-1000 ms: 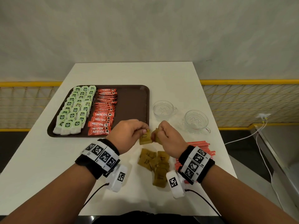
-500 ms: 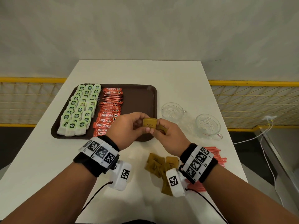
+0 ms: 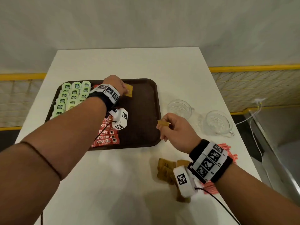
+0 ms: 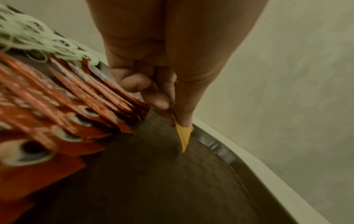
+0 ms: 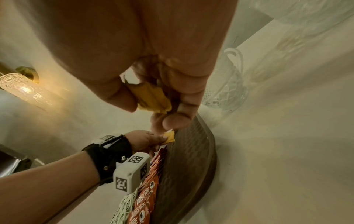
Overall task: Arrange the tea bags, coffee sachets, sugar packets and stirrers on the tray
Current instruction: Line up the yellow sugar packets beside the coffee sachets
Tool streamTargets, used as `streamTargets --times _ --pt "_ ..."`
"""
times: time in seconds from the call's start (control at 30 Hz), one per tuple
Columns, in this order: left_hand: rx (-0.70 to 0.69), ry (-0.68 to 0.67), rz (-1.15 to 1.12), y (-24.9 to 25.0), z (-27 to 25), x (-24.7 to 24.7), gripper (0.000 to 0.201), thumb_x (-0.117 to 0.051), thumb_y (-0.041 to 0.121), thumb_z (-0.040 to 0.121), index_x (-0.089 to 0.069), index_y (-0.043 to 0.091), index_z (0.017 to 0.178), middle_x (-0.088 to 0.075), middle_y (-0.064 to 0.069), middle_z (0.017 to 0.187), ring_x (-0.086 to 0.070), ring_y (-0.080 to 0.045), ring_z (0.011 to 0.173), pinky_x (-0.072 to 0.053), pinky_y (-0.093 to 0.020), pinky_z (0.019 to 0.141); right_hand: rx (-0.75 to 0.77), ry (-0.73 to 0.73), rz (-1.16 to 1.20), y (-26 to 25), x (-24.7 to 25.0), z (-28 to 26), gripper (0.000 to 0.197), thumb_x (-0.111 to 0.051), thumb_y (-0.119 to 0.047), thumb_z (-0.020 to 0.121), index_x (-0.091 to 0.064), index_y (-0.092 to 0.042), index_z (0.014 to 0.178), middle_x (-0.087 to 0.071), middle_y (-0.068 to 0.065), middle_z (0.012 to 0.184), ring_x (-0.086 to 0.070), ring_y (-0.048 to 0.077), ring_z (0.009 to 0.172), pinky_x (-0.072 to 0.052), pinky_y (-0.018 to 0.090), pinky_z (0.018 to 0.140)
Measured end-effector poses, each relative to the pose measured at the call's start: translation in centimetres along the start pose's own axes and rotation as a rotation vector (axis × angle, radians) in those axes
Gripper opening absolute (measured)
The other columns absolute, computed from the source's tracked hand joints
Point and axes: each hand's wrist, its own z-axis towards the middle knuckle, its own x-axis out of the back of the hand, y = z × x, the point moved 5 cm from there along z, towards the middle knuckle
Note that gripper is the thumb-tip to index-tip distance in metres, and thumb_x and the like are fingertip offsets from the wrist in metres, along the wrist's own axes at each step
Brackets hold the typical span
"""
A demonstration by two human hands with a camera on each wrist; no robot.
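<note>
A brown tray (image 3: 146,111) holds rows of green tea bags (image 3: 71,96) at its left and red coffee sachets (image 3: 107,137) beside them. My left hand (image 3: 116,85) reaches to the tray's far side and pinches a brown sugar packet (image 3: 129,92) (image 4: 182,134) whose lower tip meets the tray floor right of the sachets (image 4: 67,106). My right hand (image 3: 172,129) hovers at the tray's right rim and grips a few brown sugar packets (image 3: 163,123) (image 5: 151,98). More sugar packets (image 3: 167,169) lie on the white table near my right wrist. Red stirrers (image 3: 227,153) lie behind that wrist.
Two clear glass cups (image 3: 180,109) (image 3: 217,124) stand on the table right of the tray. The tray's right half (image 3: 141,127) is bare. A white cable (image 3: 253,117) hangs past the table's right edge, with a yellow railing (image 3: 253,69) beyond.
My left hand took one sugar packet from between both hands and carried it forward to the tray's far side. My right hand stayed near the tray's right rim with its packets.
</note>
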Motion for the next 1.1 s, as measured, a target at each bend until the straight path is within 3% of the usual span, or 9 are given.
streamTargets --times 0.07,0.13,0.27,0.43,0.57,0.7,0.83,1.0,1.1 --pt "-0.027 -0.001 0.097 0.1 1.9 -0.6 0.024 -0.071 0.034 0.082 -0.074 0.014 0.094 -0.071 -0.005 0.101 -0.066 -0.027 0.093 -0.053 -0.032 0.081 -0.004 -0.002 -0.031 -0.3 0.0 0.0 0.011 -0.061 -0.015 0.094 -0.057 -0.008 0.088 -0.064 0.006 0.07 -0.058 0.007 0.049 -0.048 0.022 0.052" --pt "-0.075 0.004 0.156 0.3 3.0 -1.0 0.023 -0.069 0.031 0.084 -0.074 0.012 0.094 -0.07 -0.006 0.099 -0.065 -0.027 0.086 -0.054 -0.032 0.075 -0.01 0.0 -0.038 -0.3 0.0 0.0 0.01 -0.062 -0.02 0.095 -0.06 -0.011 0.091 -0.068 0.004 0.074 -0.056 0.01 0.049 -0.047 0.024 0.051" --pt "-0.068 0.06 0.152 0.5 4.4 -1.2 0.031 -0.068 0.035 0.081 -0.057 0.008 0.07 -0.064 -0.01 0.079 -0.051 -0.024 0.06 -0.044 -0.031 0.059 -0.047 0.02 -0.017 0.0 -0.2 0.3 0.012 -0.058 -0.023 0.097 -0.062 -0.011 0.095 -0.071 0.0 0.079 -0.056 0.006 0.06 -0.045 0.027 0.061" --pt "-0.081 0.029 0.133 0.6 3.4 -0.9 0.044 -0.067 0.053 0.078 -0.066 0.009 0.079 -0.069 -0.01 0.088 -0.06 -0.03 0.075 -0.049 -0.034 0.066 -0.12 0.052 0.133 -0.2 -0.5 0.8 0.014 -0.048 -0.007 0.096 -0.06 -0.012 0.091 -0.065 0.005 0.078 -0.056 0.011 0.061 -0.044 0.024 0.058" --pt "-0.316 0.097 -0.148 3.0 -2.0 1.6 0.038 -0.055 0.057 0.089 -0.067 0.021 0.085 -0.065 0.004 0.086 -0.057 -0.017 0.084 -0.042 -0.028 0.076 -0.063 0.094 0.148 -0.9 -0.6 1.4 0.01 -0.055 -0.009 0.097 -0.059 -0.015 0.09 -0.071 0.014 0.089 -0.072 0.017 0.071 -0.059 0.031 0.064" --pt "-0.518 -0.117 -0.468 4.5 -10.6 2.5 0.045 -0.055 0.07 0.079 -0.068 0.027 0.087 -0.069 0.007 0.079 -0.065 -0.011 0.076 -0.05 -0.025 0.072 -0.015 0.146 0.099 -0.8 -0.4 2.0 0.007 -0.064 -0.015 0.094 -0.061 -0.02 0.089 -0.071 0.013 0.093 -0.071 0.026 0.08 -0.06 0.033 0.065" --pt "-0.637 -0.169 -0.378 5.0 -15.5 1.0 0.022 -0.073 0.049 0.079 -0.068 0.029 0.089 -0.064 0.01 0.07 -0.056 -0.002 0.061 -0.04 -0.01 0.055 0.016 0.16 0.112 -1.0 -0.3 2.0 0.008 -0.068 -0.016 0.092 -0.064 -0.021 0.086 -0.072 0.012 0.083 -0.07 0.025 0.074 -0.06 0.032 0.063" --pt "-0.595 -0.044 -0.328 4.3 -15.2 0.1 0.013 -0.074 0.039 0.082 -0.066 0.029 0.084 -0.062 0.011 0.071 -0.054 -0.002 0.061 -0.038 -0.015 0.057 -0.032 0.088 0.069 -0.7 -0.4 1.5 0.01 -0.068 -0.017 0.09 -0.065 -0.016 0.1 -0.073 0.006 0.089 -0.072 0.022 0.072 -0.056 0.027 0.06" --pt "-0.444 0.056 -0.311 2.9 -12.2 0.5 0.015 -0.073 0.039 0.083 -0.068 0.025 0.087 -0.065 0.009 0.079 -0.059 -0.008 0.074 -0.044 -0.024 0.068 -0.151 -0.045 -0.033 0.6 -0.3 0.2 0.022 -0.075 -0.021 0.086 -0.063 -0.015 0.104 -0.071 0.004 0.091 -0.068 0.016 0.063 -0.051 0.022 0.059"
